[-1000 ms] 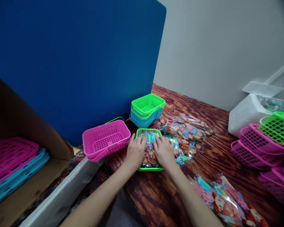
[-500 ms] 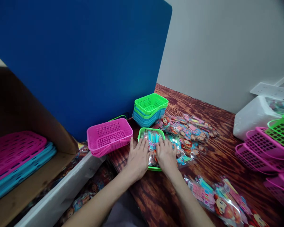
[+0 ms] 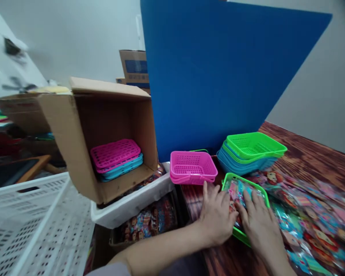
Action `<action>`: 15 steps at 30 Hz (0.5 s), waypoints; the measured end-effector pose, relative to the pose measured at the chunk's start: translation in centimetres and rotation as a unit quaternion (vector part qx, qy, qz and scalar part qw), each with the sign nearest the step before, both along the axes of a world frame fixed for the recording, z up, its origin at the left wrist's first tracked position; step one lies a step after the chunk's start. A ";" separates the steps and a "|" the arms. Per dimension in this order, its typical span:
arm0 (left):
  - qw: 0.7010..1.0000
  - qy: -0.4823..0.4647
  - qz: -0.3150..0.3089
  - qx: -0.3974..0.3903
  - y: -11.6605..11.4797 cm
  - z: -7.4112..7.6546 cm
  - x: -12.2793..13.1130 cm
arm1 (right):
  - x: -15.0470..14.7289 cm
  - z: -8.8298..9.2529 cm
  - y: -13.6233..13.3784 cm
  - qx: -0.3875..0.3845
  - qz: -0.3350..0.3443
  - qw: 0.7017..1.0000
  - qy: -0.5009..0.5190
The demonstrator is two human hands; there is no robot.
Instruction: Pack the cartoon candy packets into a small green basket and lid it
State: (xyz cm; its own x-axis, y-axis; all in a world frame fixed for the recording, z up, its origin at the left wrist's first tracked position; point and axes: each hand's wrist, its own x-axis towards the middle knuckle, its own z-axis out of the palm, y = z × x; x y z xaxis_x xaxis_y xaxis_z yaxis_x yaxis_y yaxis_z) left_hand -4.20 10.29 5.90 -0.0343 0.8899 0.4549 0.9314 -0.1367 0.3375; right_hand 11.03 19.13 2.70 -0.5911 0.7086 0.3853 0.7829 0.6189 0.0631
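Observation:
A small green plastic basket sits on the wood-grain table, filled with clear printed packets in pink and blue. My left hand lies over the basket's left side, fingers stretched out onto the packets. On the right part of the same packets rests my right hand, its fingers spread and nothing gripped. Just left of the basket stands a pink basket with no contents showing. Behind is a nested stack of green and blue baskets. Loose cartoon packets are heaped to the right.
An open carton on its side holds flat pink and blue perforated plastic pieces. Below it are a white foam box and more packets. A white crate stands at left. A blue panel rises behind.
The view has swung left, bringing the whole carton and white crate into sight. Both hands stay on the packets in the green basket, fingers slightly shifted.

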 end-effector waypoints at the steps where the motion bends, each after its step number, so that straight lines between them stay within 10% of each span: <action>1: 0.999 0.032 -0.012 0.000 -0.4 0.2 0.2 | 0.0 0.0 0.0 0.003 -0.001 1.000 0.001; 6: 0.986 0.151 -0.059 -0.030 -0.9 0.9 0.7 | -0.1 0.7 -0.5 -0.007 -0.007 1.000 0.007; 15: 0.997 -0.020 -0.071 0.013 -6.4 1.0 -3.4 | -1.2 1.4 -1.3 -0.024 -0.071 0.997 0.038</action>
